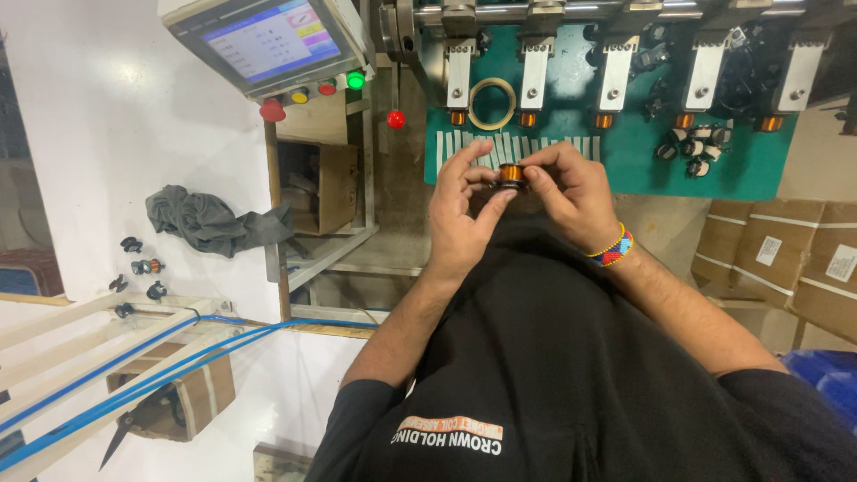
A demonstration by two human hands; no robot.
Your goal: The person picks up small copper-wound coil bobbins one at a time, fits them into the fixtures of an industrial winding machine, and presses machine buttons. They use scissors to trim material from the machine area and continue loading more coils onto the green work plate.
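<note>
Green machine surface lies ahead; left hand and right hand together pinch a small copper-wound black bobbin.

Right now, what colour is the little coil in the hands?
The coil is shiny copper-orange on a black bobbin, seen in the head view.

Glossy copper-wire coil; matt green bench; crumpled grey cloth.

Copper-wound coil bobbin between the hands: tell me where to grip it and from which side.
Grip the coil bobbin by its two black end flanges, coming in from either side as the left hand and right hand do; the copper winding between stays untouched.
</note>
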